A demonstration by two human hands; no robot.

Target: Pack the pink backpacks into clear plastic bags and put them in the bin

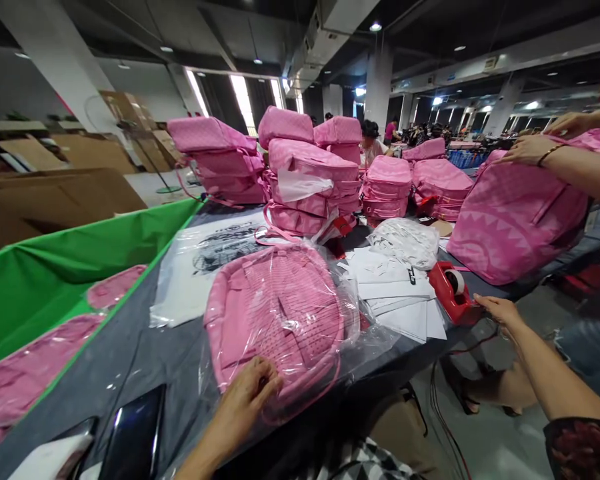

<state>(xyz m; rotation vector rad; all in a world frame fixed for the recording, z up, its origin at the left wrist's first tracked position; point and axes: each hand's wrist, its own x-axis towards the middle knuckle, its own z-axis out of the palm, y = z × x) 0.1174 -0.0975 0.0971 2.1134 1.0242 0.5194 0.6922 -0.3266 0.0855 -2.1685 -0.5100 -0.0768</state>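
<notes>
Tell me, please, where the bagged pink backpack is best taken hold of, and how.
I'd grip the bagged pink backpack by both rounded sides, through the clear plastic, coming from left and right: it lies flat, and loose plastic spreads past its right side, so pinching film alone might slip.

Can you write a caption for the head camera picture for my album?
Left hand on a bagged pink backpack, right hand at a red tape dispenser, more pink backpacks piled behind.
</notes>
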